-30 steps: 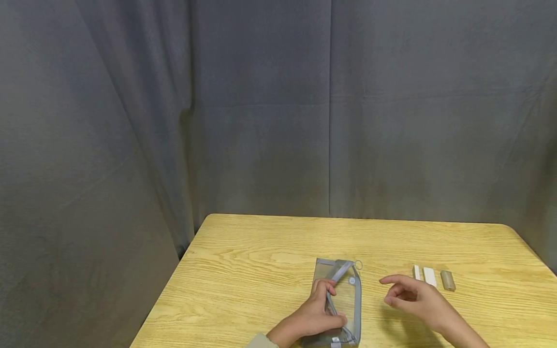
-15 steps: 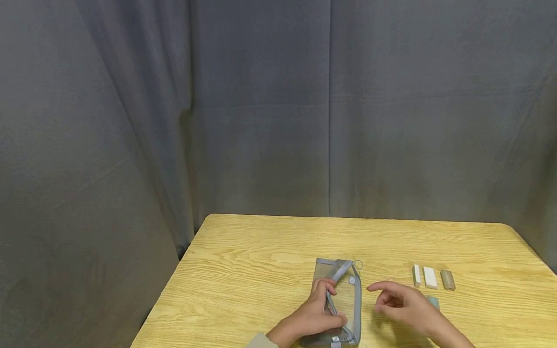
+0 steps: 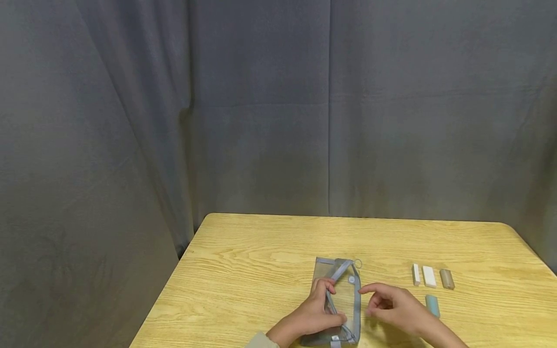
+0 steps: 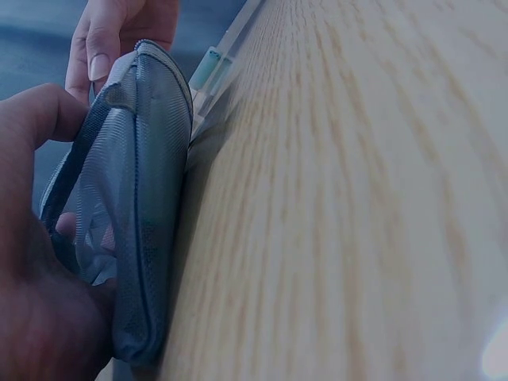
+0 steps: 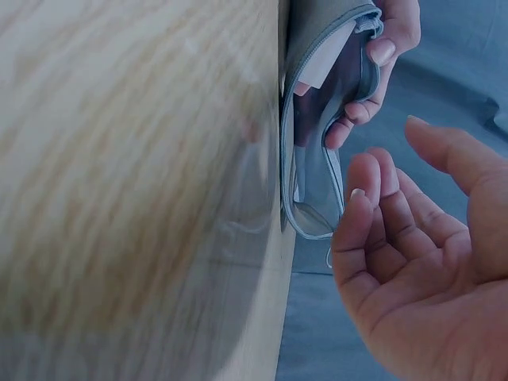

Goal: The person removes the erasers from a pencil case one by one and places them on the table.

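A grey see-through mesh zip pouch (image 3: 345,297) lies on the table with its mouth spread. My left hand (image 3: 314,311) grips the pouch by its opening edge, thumb and fingers holding the mouth apart. A pale, flat piece (image 5: 327,57) shows inside the opening; its kind I cannot tell. Close to the pouch's right edge hovers my right hand (image 3: 398,308), its fingers loosely bent and holding nothing. In the head view its index fingertip reaches the pouch's edge; whether it touches, I cannot tell. Just beyond that hand lies a teal block (image 3: 432,306), like an eraser.
Farther back on the right, a narrow white block (image 3: 416,274), a wider white block (image 3: 429,277) and a brownish-grey block (image 3: 447,279) lie in a row. The wooden table (image 3: 243,270) ends at a grey curtain (image 3: 270,121).
My right hand has moved left to the pouch's edge, uncovering the teal block and the lower ends of the white blocks. The left hand and pouch have stayed in place.
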`<act>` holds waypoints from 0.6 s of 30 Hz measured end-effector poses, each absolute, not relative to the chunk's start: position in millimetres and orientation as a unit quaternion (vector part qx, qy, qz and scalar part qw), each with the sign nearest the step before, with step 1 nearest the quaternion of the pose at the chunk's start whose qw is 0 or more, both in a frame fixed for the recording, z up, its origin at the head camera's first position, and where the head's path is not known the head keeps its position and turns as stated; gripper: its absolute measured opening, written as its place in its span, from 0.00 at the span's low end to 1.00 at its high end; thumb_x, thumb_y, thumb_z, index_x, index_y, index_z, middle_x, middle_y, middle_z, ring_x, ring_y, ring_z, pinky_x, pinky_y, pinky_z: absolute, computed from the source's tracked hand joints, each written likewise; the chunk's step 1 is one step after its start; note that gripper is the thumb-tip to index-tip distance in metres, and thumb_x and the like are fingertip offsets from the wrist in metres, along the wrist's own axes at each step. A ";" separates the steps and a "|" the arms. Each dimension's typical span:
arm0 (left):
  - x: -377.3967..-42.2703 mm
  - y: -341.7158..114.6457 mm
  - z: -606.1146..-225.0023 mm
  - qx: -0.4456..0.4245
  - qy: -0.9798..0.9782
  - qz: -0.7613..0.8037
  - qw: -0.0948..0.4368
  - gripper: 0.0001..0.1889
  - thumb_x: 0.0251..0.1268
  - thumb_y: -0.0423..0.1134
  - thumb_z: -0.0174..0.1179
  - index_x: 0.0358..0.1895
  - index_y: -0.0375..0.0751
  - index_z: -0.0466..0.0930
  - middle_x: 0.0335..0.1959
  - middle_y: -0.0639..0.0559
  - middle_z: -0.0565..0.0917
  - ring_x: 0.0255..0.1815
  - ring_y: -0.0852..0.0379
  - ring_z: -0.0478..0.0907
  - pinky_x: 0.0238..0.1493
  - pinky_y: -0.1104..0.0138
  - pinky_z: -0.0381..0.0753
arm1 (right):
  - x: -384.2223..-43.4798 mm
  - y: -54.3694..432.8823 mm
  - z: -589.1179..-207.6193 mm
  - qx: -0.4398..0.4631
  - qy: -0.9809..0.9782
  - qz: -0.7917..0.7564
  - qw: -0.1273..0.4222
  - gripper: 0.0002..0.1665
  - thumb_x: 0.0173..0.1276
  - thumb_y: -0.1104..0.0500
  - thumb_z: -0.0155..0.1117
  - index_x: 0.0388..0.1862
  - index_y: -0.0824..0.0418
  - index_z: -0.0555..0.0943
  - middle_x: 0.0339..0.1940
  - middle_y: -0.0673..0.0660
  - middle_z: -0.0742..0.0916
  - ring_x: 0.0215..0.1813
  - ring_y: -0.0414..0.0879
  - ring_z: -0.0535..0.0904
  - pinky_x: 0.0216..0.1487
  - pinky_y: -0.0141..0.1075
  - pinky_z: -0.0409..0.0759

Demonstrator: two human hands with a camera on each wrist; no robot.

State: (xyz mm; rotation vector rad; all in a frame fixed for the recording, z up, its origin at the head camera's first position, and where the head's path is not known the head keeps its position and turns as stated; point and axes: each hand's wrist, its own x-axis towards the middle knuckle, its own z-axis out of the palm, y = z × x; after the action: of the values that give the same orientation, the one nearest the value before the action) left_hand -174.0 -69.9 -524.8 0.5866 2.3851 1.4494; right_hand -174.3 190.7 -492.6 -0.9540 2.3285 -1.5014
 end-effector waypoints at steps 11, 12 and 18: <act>-173.0 -70.6 -523.1 0.205 0.825 0.505 0.150 0.27 0.57 0.45 0.67 0.52 0.51 0.58 0.67 0.59 0.56 0.66 0.54 0.58 0.62 0.68 0.65 | -176.1 184.7 -495.4 -0.327 0.786 -0.494 0.174 0.27 0.70 0.59 0.67 0.62 0.72 0.75 0.33 0.47 0.85 0.34 0.36 0.81 0.39 0.31 0.80; -172.9 -70.6 -523.0 0.204 0.825 0.505 0.152 0.27 0.57 0.45 0.67 0.52 0.51 0.58 0.67 0.59 0.56 0.67 0.55 0.58 0.62 0.68 0.65 | -175.8 183.7 -495.7 -0.326 0.787 -0.492 0.179 0.27 0.70 0.59 0.68 0.62 0.71 0.76 0.33 0.47 0.85 0.33 0.36 0.80 0.39 0.31 0.79; -173.9 -71.1 -524.2 0.209 0.816 0.514 0.164 0.27 0.56 0.45 0.65 0.53 0.51 0.57 0.68 0.59 0.54 0.53 0.62 0.65 0.51 0.72 0.70 | -173.7 178.0 -495.8 -0.314 0.794 -0.482 0.196 0.26 0.70 0.57 0.68 0.62 0.68 0.77 0.32 0.46 0.83 0.30 0.34 0.77 0.35 0.31 0.77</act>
State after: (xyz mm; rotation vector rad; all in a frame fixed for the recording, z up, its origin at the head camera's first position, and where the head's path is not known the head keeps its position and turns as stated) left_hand -173.9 -71.1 -524.2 0.5946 2.3257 1.4658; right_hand -173.7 178.0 -495.8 -0.8793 2.2257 -1.3502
